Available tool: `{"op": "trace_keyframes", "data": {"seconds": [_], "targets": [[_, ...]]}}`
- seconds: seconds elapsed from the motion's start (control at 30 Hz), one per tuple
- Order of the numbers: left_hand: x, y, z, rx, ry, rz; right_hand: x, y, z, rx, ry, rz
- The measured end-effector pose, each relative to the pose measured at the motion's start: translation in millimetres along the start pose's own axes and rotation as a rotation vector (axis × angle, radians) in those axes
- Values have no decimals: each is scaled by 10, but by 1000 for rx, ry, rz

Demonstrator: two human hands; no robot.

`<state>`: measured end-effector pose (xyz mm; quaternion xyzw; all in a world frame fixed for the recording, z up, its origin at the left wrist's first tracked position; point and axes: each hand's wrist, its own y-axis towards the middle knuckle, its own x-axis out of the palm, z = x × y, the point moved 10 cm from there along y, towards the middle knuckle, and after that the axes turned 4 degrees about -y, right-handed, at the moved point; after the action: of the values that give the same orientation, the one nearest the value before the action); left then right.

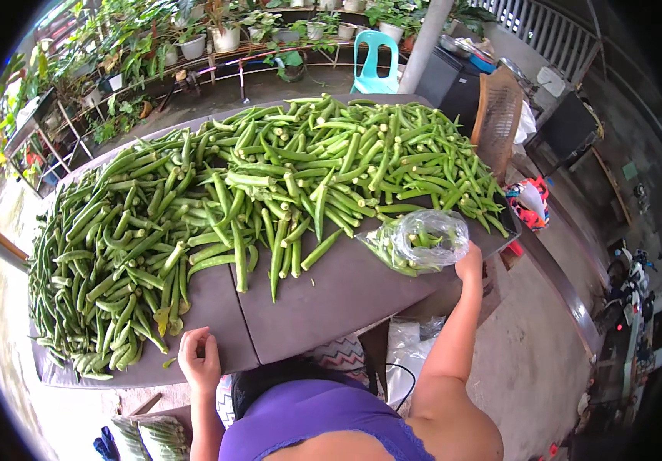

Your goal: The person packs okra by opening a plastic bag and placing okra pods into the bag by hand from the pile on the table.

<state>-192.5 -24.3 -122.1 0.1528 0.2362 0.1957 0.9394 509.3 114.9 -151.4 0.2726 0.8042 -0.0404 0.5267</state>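
Note:
A large heap of green okra (292,169) covers most of the grey folding table (300,323). Near the table's right front lies a clear plastic bag (431,234), its mouth spread wide, with some okra inside. My right hand (469,263) grips the bag's rim on its right side; the fingertips are partly hidden by the plastic. At the front edge, left of the table's middle seam, my left hand (199,358) rests with its fingers curled in and nothing visible in them. A few okra pods and a yellowed leaf (161,320) lie just beyond it.
Filled bags of okra (150,438) sit low at the lower left. More clear plastic (408,346) lies below the table edge, near my lap. A turquoise chair (377,65) and a grey post (426,46) stand behind the table. Potted plants (226,37) line the back.

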Motion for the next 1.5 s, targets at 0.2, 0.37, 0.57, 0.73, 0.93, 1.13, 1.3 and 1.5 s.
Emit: {"op": "trace_keyframes", "data": {"seconds": [0.2, 0.37, 0.57, 0.73, 0.93, 1.13, 1.3, 1.5], "targets": [[4, 32, 81, -18, 22, 32, -1148, -477, -617, -14, 10, 690], [-28, 14, 148, -1, 97, 26, -956, -1077, -2705, -229, 943, 296], [-74, -12, 180, 28, 102, 57, 1127, -548, -3617, -348, 127, -208], [-102, -49, 156, 9, 49, 60, 1104, -451, -3544, -282, 452, -316], [-63, -31, 202, 59, 143, 18, 955, -733, -3469, -92, 1112, -651], [-47, -13, 180, 52, 137, 21, 716, -837, -3418, -91, 1131, -676], [-49, 8, 232, 23, 124, 24, 845, -878, -3359, 79, 1272, -704], [-84, 1, 274, 31, 156, 26, 859, -682, -3482, -124, 1013, -371]]}}
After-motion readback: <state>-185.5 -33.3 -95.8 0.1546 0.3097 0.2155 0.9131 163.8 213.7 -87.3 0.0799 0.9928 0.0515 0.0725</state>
